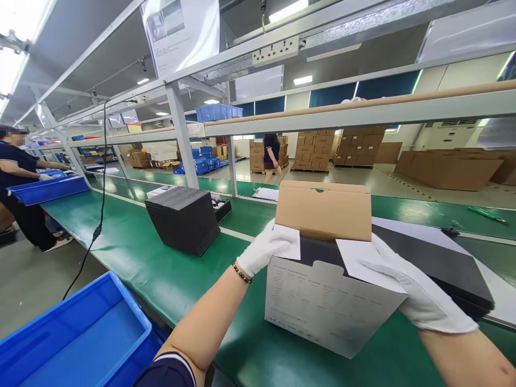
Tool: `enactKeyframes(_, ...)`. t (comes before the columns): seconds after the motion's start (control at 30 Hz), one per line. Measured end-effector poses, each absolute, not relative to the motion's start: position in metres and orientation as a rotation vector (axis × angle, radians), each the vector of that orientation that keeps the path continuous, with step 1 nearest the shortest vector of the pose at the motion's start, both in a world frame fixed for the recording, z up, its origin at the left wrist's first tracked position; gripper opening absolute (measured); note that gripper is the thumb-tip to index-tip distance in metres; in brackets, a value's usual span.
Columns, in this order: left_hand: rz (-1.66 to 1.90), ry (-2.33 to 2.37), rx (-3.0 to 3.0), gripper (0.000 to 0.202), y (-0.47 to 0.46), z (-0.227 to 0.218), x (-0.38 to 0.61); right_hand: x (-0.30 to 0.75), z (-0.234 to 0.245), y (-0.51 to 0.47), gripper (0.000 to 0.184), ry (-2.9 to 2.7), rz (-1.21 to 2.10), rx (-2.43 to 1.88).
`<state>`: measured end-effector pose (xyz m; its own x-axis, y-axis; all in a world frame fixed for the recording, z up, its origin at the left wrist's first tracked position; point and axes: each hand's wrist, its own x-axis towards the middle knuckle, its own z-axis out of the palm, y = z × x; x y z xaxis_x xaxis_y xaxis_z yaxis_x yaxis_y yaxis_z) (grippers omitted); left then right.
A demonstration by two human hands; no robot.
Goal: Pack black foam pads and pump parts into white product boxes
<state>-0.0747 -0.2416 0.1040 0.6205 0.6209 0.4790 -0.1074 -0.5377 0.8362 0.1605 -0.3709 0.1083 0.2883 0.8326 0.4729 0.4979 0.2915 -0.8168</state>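
A white printed carton point(318, 306) stands on the green bench with its brown-lined lid point(322, 209) raised. Black material point(318, 250) shows in its mouth between two white side flaps. My left hand point(266, 250), in a white glove, holds the carton's left side, fingers over the left flap point(291, 242). Against the opposite side is my gloved right hand point(411, 285), its thumb and fingers around the edge by the right flap point(366, 266). Its fingertips are partly hidden behind the carton.
Left of the carton sits a stack of black foam-like sheets point(181, 220). Black flat pieces point(431, 263) lie at the right. A blue bin point(80, 344) is at lower left, near a hanging black cable point(99, 226). A co-worker point(20, 177) stands far left; another person point(271, 153) is beyond.
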Motion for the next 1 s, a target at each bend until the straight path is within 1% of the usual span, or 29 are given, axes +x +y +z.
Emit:
enactKeyframes(0.07, 1.188, 0.427, 1.927, 0.022, -0.241, 0.098, -0.072, 0.159, 0.105, -0.371, 0.056, -1.212, 0.446, -1.279)
enactKeyframes(0.1, 1.291, 0.436, 1.916, 0.024, -0.243, 0.094, -0.072, 0.158, 0.102, -0.373, 0.052, -1.120, 0.452, -1.250)
enactKeyframes(0.17, 1.406, 0.436, 1.884, 0.032, -0.249, 0.087, -0.074, 0.156, 0.094, -0.382, 0.040, -1.033, 0.393, -1.244)
enactKeyframes(0.2, 1.408, 0.432, 1.873, 0.040, -0.253, 0.085, -0.075, 0.154, 0.091, -0.387, 0.039, -1.054, 0.375, -1.257)
enactKeyframes(0.27, 1.364, 0.474, 1.855, 0.054, -0.261, 0.085, -0.076, 0.152, 0.089, -0.395, 0.049, -1.155, 0.357, -1.261)
enactKeyframes(0.3, 1.353, 0.522, 1.836, 0.054, -0.264, 0.088, -0.076, 0.150, 0.089, -0.397, 0.055, -1.196, 0.330, -1.249)
enactKeyframes(0.37, 1.352, 0.636, 1.784, 0.046, -0.270, 0.095, -0.073, 0.149, 0.093, -0.396, 0.060, -1.193, 0.277, -1.233)
enactKeyframes(0.43, 1.365, 0.721, 1.739, 0.039, -0.274, 0.102, -0.069, 0.151, 0.096, -0.393, 0.055, -1.141, 0.255, -1.280)
enactKeyframes(0.47, 1.369, 0.741, 1.735, 0.037, -0.275, 0.104, -0.067, 0.152, 0.097, -0.391, 0.053, -1.126, 0.253, -1.323)
enactKeyframes(0.57, 1.395, 0.751, 1.745, 0.037, -0.275, 0.100, -0.064, 0.153, 0.097, -0.389, 0.061, -1.110, 0.207, -1.450)
enactKeyframes(0.63, 1.420, 0.721, 1.690, 0.038, -0.275, 0.094, -0.064, 0.147, 0.097, -0.391, 0.056, -1.085, 0.176, -1.469)
enactKeyframes(0.7, 1.440, 0.682, 1.641, 0.043, -0.275, 0.088, -0.067, 0.139, 0.098, -0.397, 0.046, -1.091, 0.182, -1.431)
enactKeyframes(0.77, 1.429, 0.618, 1.744, 0.043, -0.275, 0.087, -0.073, 0.132, 0.099, -0.402, 0.038, -1.108, 0.188, -1.387)
enactKeyframes(0.83, 1.390, 0.526, 1.947, 0.034, -0.275, 0.091, -0.079, 0.131, 0.099, -0.407, 0.035, -1.125, 0.162, -1.390)
enactKeyframes(0.9, 1.350, 0.438, 2.095, 0.025, -0.273, 0.096, -0.085, 0.138, 0.097, -0.409, 0.036, -1.189, 0.157, -1.440)
enactKeyframes(1.0, 1.288, 0.381, 2.134, 0.031, -0.270, 0.102, -0.088, 0.155, 0.089, -0.409, 0.042, -1.285, 0.169, -1.502)
